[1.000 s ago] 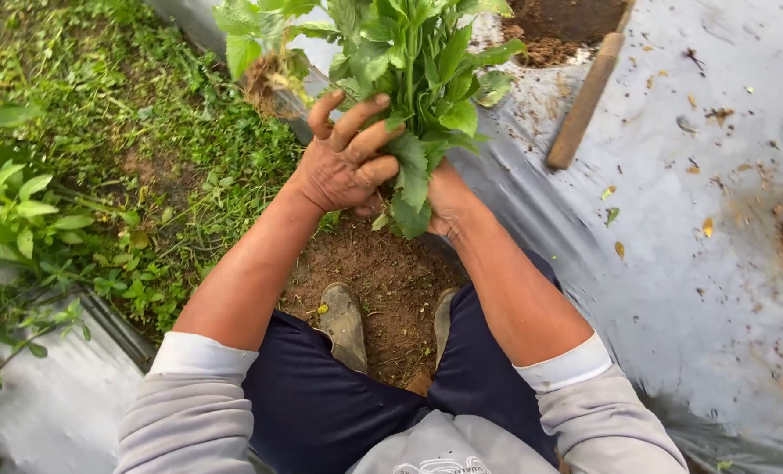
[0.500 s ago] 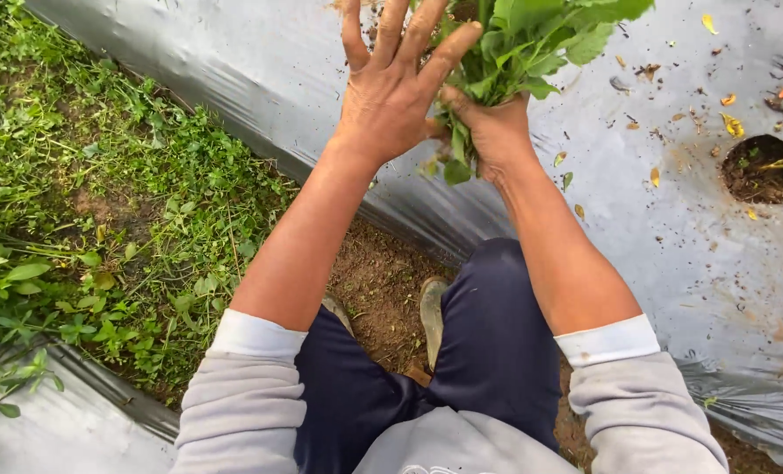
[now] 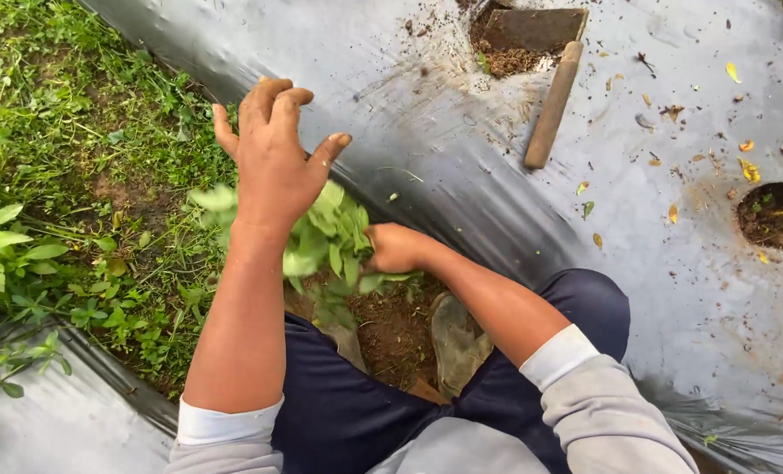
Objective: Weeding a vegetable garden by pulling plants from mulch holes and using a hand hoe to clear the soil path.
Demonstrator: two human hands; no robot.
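Observation:
My right hand is closed around the stems of a leafy green plant bunch, held low over the bare soil between my feet. The leaves are blurred and point left, partly hidden behind my left forearm. My left hand hovers above the bunch with its fingers spread and curled, holding nothing. Both hands are smeared with dirt.
A grey plastic mulch sheet covers the raised bed ahead. On it lies a hoe with a wooden handle and a soil-caked blade. A planting hole opens at the right. Grass and weeds fill the left. My shoes stand on the soil.
My right hand has swung the plant bunch down from above the sheet to near my feet. My left hand has dropped and come off the bunch, with its fingers curled.

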